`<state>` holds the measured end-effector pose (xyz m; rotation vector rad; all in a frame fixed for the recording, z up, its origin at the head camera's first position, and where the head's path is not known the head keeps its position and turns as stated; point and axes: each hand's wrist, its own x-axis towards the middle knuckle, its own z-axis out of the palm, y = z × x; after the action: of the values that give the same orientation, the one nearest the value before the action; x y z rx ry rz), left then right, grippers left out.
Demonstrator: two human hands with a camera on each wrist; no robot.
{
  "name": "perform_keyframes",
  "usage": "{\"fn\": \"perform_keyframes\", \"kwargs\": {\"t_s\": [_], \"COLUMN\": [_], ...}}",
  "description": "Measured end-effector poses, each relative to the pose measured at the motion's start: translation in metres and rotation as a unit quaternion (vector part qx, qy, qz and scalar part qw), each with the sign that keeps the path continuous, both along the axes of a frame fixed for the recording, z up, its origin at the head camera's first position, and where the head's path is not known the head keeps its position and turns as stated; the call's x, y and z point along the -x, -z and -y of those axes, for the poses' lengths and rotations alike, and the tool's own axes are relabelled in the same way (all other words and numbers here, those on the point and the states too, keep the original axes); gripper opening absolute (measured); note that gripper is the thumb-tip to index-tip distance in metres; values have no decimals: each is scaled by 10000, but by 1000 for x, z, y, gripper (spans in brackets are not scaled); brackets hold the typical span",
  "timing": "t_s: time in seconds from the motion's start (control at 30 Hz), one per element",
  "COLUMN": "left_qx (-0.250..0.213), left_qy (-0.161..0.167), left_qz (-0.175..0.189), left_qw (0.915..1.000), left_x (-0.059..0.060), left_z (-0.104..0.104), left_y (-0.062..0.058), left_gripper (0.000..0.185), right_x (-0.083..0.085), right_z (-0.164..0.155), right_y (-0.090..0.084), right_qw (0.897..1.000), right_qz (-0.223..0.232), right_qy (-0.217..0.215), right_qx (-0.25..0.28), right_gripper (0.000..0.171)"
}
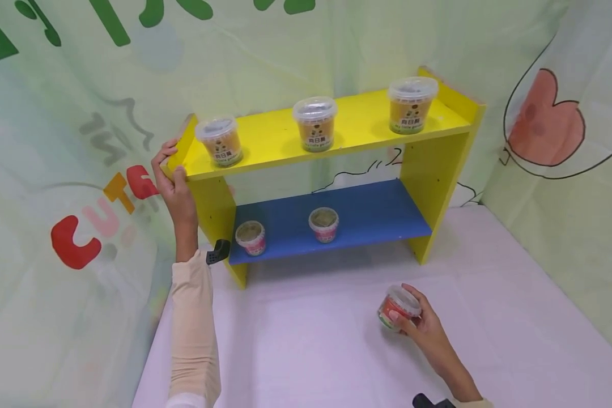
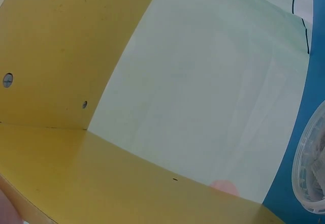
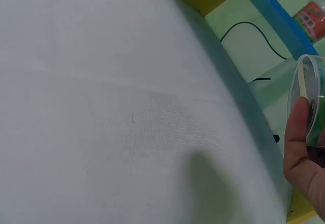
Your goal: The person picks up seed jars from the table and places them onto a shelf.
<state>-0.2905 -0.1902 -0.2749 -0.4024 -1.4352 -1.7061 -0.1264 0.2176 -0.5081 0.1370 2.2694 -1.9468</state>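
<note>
While the left hand [image 1: 170, 175] grips the yellow shelf's [image 1: 336, 127] upper-left corner, the right hand [image 1: 423, 323] grasps a small lidded cup [image 1: 398, 306] at lower right on the table [image 1: 311, 345].

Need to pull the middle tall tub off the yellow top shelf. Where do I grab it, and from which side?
Grip the middle tall tub round its labelled side wall, below the clear lid, coming from the open front of the yellow top shelf. It stands upright and well apart from its neighbours, so fingers probably fit either side. The lid overhangs the wall, so a grip by the lid alone may slip or pop it off.
</note>
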Motion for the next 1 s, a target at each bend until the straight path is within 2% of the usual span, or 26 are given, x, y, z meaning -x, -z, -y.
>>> {"fn": "perform_keyframes", "kwargs": {"t_s": [0.23, 0.5, 0.87, 1.0], "left_qx": [196, 76, 93, 94], "left_qy": [-73, 52, 25, 71], "left_qz": [2, 0, 23, 5], "left_qw": [9998, 10000, 10000, 9999], "left_x": [-3, -4, -4, -4], "left_z": [1, -1, 1, 0], "left_y": [0, -2, -2, -2], "left_gripper": [30, 29, 30, 29], "right_x": [0, 7, 29, 40], "right_z": [0, -1, -8, -11], "right_y": [-4, -13, -29, -41], "right_qw": [9998, 9986, 9907, 9934], "right_qz": [-114, -462, -741, -833], "right_qy": [22, -164, -437, -352], "right_qx": [152, 187, 1059, 705], "right_gripper": [76, 78, 64, 66]}}
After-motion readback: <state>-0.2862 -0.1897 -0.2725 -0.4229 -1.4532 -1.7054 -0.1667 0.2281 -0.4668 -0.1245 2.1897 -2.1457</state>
